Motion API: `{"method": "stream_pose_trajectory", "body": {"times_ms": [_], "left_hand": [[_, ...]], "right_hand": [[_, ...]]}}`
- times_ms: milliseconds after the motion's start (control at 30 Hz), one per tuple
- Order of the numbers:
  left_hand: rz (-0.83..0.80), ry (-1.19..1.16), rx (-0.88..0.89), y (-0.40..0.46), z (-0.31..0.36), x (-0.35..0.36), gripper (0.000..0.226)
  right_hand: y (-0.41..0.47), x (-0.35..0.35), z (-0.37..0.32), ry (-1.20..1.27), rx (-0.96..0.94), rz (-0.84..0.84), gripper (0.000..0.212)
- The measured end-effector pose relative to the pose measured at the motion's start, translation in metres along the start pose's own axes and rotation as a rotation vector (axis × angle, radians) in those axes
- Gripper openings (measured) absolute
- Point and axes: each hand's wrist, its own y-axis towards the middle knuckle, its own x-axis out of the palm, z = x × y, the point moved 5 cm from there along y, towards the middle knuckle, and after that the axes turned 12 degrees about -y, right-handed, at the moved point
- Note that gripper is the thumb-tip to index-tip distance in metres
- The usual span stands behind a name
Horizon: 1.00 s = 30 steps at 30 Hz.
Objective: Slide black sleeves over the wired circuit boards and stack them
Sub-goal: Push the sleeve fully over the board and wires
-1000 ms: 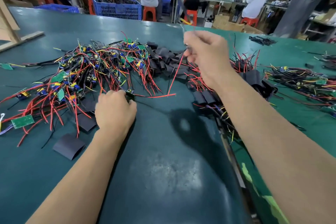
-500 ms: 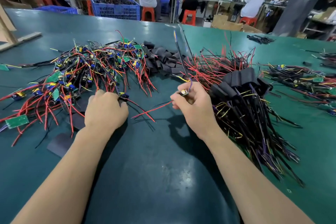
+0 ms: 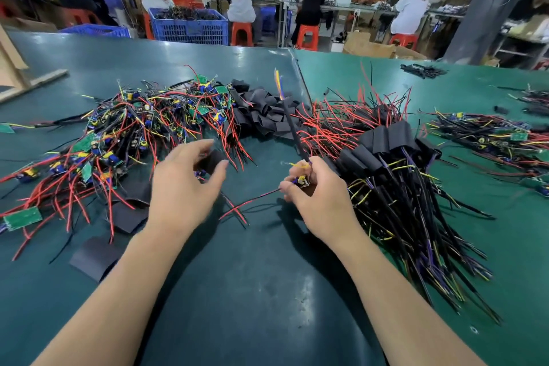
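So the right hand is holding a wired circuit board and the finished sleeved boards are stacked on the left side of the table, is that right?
Not quite. The head view shows the right hand holding a wired circuit board, but the sleeved boards are stacked on the right side of the table.

Bare wired board point(image 3: 301, 181) held upright; black sleeve point(image 3: 211, 161) between fingers; sleeved stack point(image 3: 383, 145) right.

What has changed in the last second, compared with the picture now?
The right hand came down from above the table with a wired board. The left hand lifted off the table and opened around a black sleeve. The piles did not move.
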Motion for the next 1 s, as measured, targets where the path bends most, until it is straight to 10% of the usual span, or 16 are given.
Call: {"method": "stream_pose_trajectory", "body": {"times_ms": [333,1000], "left_hand": [[-0.168,-0.327,0.028,-0.009,-0.011,0.026,0.041],[-0.222,-0.534,0.076,-0.010,-0.008,0.030,0.046]], "right_hand": [[0.006,-0.040,-0.008,0.420,-0.007,0.389,0.025],[0.008,-0.036,0.007,0.457,0.058,0.481,0.024]]}}
